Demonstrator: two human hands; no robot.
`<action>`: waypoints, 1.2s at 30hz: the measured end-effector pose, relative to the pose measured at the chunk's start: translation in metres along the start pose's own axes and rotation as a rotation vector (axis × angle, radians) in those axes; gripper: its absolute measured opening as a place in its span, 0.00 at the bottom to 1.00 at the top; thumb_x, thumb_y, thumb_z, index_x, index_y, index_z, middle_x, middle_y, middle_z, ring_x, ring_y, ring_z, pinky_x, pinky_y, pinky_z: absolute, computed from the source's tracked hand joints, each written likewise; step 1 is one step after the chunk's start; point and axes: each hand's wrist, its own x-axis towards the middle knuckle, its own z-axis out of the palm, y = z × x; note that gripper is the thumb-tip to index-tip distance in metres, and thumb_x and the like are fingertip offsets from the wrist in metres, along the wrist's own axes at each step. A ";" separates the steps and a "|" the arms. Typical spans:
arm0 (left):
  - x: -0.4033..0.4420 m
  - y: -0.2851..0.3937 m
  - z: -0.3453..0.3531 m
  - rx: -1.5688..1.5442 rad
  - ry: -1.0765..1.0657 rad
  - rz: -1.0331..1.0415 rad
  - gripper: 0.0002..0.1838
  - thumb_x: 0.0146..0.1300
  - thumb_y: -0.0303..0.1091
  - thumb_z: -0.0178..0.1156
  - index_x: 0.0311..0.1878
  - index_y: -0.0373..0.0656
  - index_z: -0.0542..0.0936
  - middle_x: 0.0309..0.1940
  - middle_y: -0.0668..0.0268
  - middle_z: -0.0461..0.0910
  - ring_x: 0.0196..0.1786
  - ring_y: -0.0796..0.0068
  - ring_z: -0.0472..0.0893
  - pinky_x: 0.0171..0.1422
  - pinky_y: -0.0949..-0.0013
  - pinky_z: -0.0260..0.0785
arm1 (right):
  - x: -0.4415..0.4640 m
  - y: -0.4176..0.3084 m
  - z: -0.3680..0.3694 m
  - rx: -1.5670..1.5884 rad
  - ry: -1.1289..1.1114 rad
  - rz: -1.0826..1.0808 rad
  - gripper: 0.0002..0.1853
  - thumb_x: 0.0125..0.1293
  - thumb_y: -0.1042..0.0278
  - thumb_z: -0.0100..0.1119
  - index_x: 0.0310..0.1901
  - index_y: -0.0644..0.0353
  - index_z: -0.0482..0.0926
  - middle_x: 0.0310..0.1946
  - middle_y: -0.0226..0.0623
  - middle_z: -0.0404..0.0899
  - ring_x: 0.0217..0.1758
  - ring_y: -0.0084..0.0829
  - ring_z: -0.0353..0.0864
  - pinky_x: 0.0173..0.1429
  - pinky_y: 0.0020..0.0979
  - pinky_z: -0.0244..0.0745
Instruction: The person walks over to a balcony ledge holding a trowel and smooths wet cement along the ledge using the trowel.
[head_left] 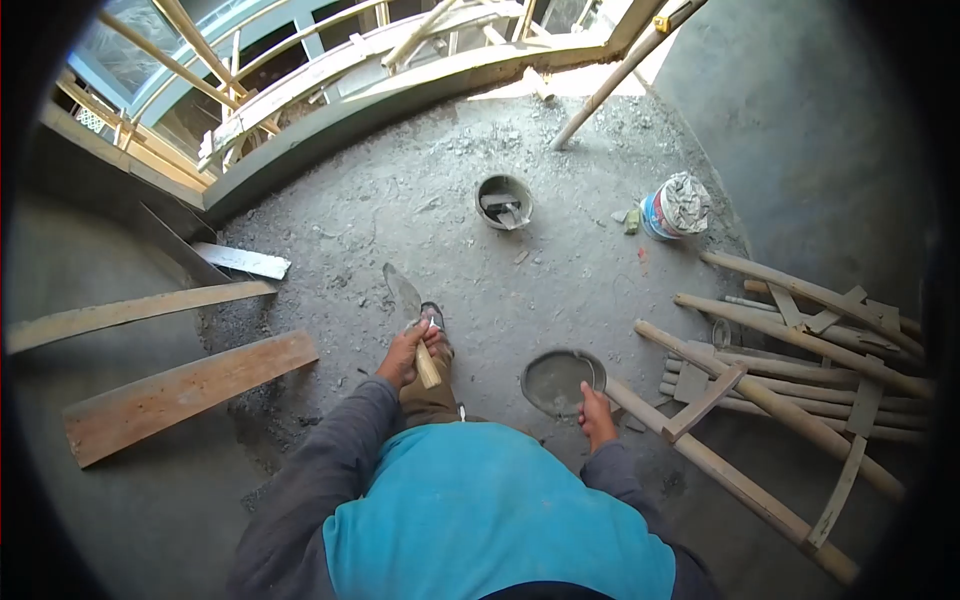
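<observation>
My left hand (pixel 403 358) is closed round the wooden handle of a trowel (pixel 404 294), whose metal blade points forward over the floor, above my shoe (pixel 432 315). On the right, my right hand (pixel 597 415) grips the rim or handle of a round dark bucket (pixel 562 381). Grey, smooth-looking material fills the bucket's inside. Farther forward stands another round bucket (pixel 504 202) with some flat pieces in it, touched by neither hand.
Wooden ladders and poles (pixel 770 395) lie at the right. Two planks (pixel 190 398) are at the left, near a white strip (pixel 243 260). A paint pail (pixel 676 207) and a leaning pole (pixel 607 88) stand ahead. A curved low wall (pixel 330 119) bounds the rubble-strewn floor.
</observation>
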 end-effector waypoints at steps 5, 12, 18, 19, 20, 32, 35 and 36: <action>0.100 0.057 -0.009 0.070 0.048 -0.167 0.37 0.65 0.52 0.61 0.67 0.38 0.59 0.59 0.56 0.69 0.69 0.59 0.65 0.60 0.55 0.71 | 0.001 -0.119 0.088 -0.175 -0.110 -0.217 0.19 0.64 0.48 0.62 0.41 0.58 0.76 0.22 0.25 0.68 0.24 0.18 0.66 0.19 0.23 0.59; 0.216 0.110 0.017 0.065 0.213 -0.196 0.39 0.59 0.61 0.65 0.61 0.41 0.65 0.58 0.56 0.65 0.63 0.60 0.67 0.60 0.52 0.70 | 0.011 -0.259 0.204 -0.325 -0.227 -0.370 0.18 0.64 0.50 0.63 0.37 0.58 0.76 0.24 0.25 0.68 0.26 0.18 0.65 0.24 0.24 0.60; 0.312 0.109 -0.011 -0.017 0.345 -0.052 0.41 0.57 0.68 0.62 0.53 0.34 0.68 0.47 0.53 0.74 0.52 0.65 0.74 0.54 0.61 0.73 | 0.038 -0.339 0.297 -0.297 -0.468 -0.455 0.19 0.62 0.51 0.65 0.34 0.61 0.74 0.26 0.28 0.72 0.31 0.18 0.66 0.34 0.27 0.64; 0.325 0.110 -0.018 -0.030 0.378 -0.029 0.40 0.58 0.68 0.61 0.52 0.35 0.68 0.44 0.56 0.73 0.49 0.65 0.75 0.55 0.62 0.72 | 0.056 -0.347 0.313 -0.374 -0.466 -0.491 0.22 0.60 0.48 0.65 0.36 0.62 0.74 0.28 0.34 0.75 0.33 0.25 0.71 0.37 0.30 0.67; 0.333 0.115 -0.017 -0.018 0.390 -0.049 0.40 0.58 0.68 0.61 0.52 0.35 0.68 0.44 0.56 0.73 0.49 0.65 0.75 0.55 0.62 0.72 | 0.070 -0.345 0.325 -0.445 -0.454 -0.501 0.25 0.59 0.45 0.64 0.37 0.64 0.75 0.30 0.41 0.77 0.35 0.32 0.76 0.39 0.33 0.70; 0.421 0.121 0.017 -0.081 0.662 -0.081 0.31 0.61 0.66 0.60 0.37 0.43 0.68 0.31 0.64 0.73 0.33 0.72 0.75 0.40 0.67 0.71 | 0.156 -0.401 0.373 -0.656 -0.447 -0.535 0.29 0.57 0.42 0.64 0.41 0.66 0.74 0.25 0.40 0.76 0.30 0.36 0.77 0.36 0.36 0.71; 0.430 0.126 0.039 -0.061 0.669 -0.111 0.32 0.60 0.67 0.59 0.36 0.42 0.68 0.31 0.64 0.72 0.33 0.72 0.74 0.39 0.67 0.70 | 0.175 -0.412 0.371 -0.680 -0.439 -0.514 0.30 0.57 0.41 0.64 0.41 0.66 0.74 0.25 0.40 0.76 0.29 0.37 0.77 0.36 0.36 0.71; 0.434 0.126 0.045 -0.067 0.667 -0.114 0.33 0.60 0.67 0.59 0.36 0.41 0.69 0.31 0.64 0.72 0.32 0.73 0.74 0.39 0.67 0.70 | 0.181 -0.416 0.371 -0.689 -0.442 -0.512 0.30 0.57 0.41 0.64 0.41 0.66 0.74 0.25 0.40 0.76 0.30 0.37 0.78 0.36 0.36 0.71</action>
